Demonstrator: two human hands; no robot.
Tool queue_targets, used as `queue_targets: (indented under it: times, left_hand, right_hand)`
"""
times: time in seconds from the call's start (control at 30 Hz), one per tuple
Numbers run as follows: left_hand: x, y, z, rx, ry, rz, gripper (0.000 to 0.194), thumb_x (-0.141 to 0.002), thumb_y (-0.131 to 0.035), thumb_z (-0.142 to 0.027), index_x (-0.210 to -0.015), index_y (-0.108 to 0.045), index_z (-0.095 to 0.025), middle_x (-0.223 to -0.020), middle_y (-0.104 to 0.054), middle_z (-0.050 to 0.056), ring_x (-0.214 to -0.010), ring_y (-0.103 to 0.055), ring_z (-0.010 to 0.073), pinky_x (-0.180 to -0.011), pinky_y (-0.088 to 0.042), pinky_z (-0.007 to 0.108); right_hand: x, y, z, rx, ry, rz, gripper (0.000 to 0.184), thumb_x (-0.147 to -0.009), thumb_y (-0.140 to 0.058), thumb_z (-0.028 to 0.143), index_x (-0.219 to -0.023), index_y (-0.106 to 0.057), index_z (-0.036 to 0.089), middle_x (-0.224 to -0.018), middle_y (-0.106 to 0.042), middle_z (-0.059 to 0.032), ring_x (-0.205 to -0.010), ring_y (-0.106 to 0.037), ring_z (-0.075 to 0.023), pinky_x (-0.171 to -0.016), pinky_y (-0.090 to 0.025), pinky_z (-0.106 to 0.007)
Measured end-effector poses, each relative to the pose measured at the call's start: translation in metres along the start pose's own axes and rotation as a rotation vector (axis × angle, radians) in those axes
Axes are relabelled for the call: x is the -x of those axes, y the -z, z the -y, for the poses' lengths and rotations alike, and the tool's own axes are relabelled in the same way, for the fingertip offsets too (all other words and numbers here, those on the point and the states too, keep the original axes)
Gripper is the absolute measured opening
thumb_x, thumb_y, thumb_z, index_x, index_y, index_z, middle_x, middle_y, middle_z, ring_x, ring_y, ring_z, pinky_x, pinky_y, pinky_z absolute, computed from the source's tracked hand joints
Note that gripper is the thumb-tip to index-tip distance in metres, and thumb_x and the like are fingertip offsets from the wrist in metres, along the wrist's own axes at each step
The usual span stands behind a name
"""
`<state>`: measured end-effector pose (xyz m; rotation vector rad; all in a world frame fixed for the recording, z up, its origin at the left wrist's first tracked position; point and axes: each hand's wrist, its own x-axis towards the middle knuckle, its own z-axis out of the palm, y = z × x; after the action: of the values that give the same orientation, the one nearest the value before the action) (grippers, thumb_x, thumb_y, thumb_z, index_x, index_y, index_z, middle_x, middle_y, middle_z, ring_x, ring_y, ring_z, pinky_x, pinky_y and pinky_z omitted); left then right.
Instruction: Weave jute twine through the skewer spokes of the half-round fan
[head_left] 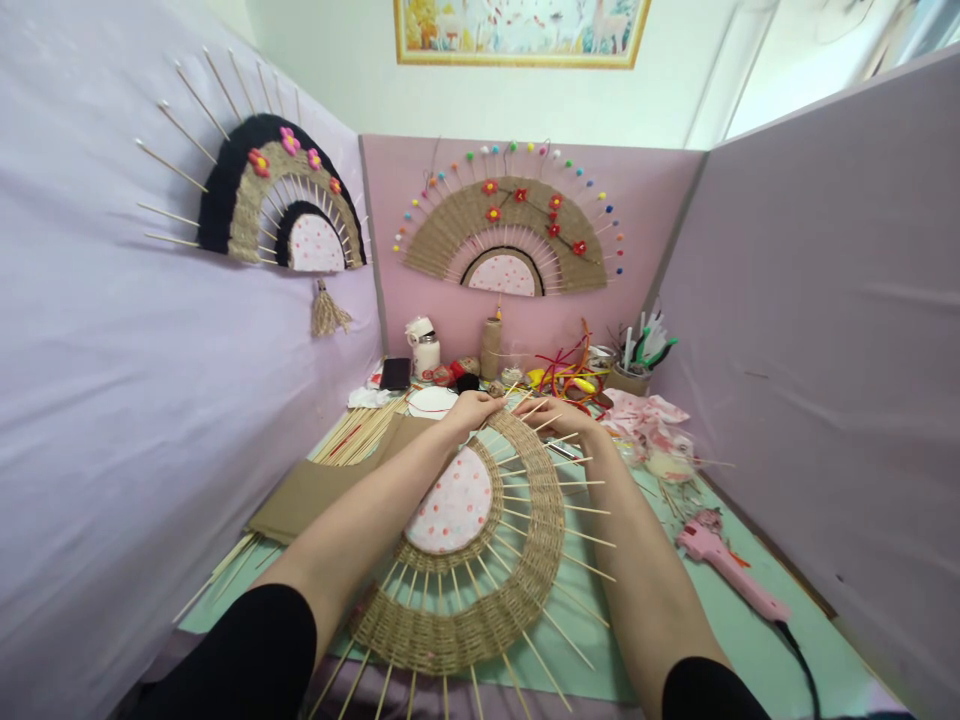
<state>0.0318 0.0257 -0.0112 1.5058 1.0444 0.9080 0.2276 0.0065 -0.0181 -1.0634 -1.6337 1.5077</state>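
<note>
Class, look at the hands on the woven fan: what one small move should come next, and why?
Probably snug the far end of the woven band with the right hand while the left hand steadies it: both hands are already at that end, and thin sticks jut past the weave there. Any loose strand is too small to tell.

Head view looks forward and down over the tabletop [757, 660], close above left hand [476, 410] and right hand [555, 416], facing the pink back panel [645, 200] farther off.
</note>
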Motion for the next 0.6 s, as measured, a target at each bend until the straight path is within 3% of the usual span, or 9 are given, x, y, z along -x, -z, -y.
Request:
queue_targets:
  times: [0.13,0.3,0.47,0.6]
  left_hand:
    - [0.001,0.002,0.0,0.094,0.013,-0.027,0.036,-0.059,-0.073,-0.045,-0.053,-0.054,-0.014,-0.04,-0.04,-0.006,-0.037,-0.03,0.0048,-0.04,-0.017,0.023]
    - [0.004,0.003,-0.005,0.173,0.072,0.007,0.032,-0.067,-0.067,-0.043,-0.062,-0.062,-0.012,-0.044,-0.045,-0.003,-0.038,-0.031,0.0048,-0.039,-0.017,0.022]
    - [0.011,0.002,-0.014,0.248,0.133,0.046,0.024,-0.067,-0.068,-0.035,-0.069,-0.064,-0.011,-0.052,-0.054,-0.001,-0.042,-0.039,0.005,-0.04,-0.023,0.019]
    - [0.014,0.002,-0.019,0.3,0.174,0.058,0.016,-0.067,-0.068,-0.027,-0.069,-0.058,-0.013,-0.056,-0.057,-0.001,-0.048,-0.05,0.0078,-0.046,-0.037,0.019]
  right_hand:
    - [0.002,0.003,0.0,-0.007,-0.004,-0.001,0.036,-0.063,-0.072,0.038,-0.089,-0.067,0.014,-0.049,-0.043,0.0079,-0.038,-0.023,-0.0016,-0.038,-0.012,-0.018]
    - [0.007,0.005,0.003,-0.089,0.023,-0.066,0.032,-0.059,-0.074,0.035,-0.081,-0.066,0.013,-0.044,-0.034,0.0104,-0.04,-0.022,-0.0026,-0.041,-0.017,-0.02]
    - [0.009,0.009,0.003,-0.073,0.046,-0.093,0.031,-0.059,-0.074,0.034,-0.082,-0.067,0.014,-0.046,-0.037,0.009,-0.043,-0.028,-0.004,-0.044,-0.022,-0.02]
    - [0.011,0.012,0.004,-0.058,0.055,-0.103,0.028,-0.061,-0.073,0.034,-0.08,-0.066,0.015,-0.049,-0.04,0.0078,-0.044,-0.03,-0.0043,-0.044,-0.025,-0.02]
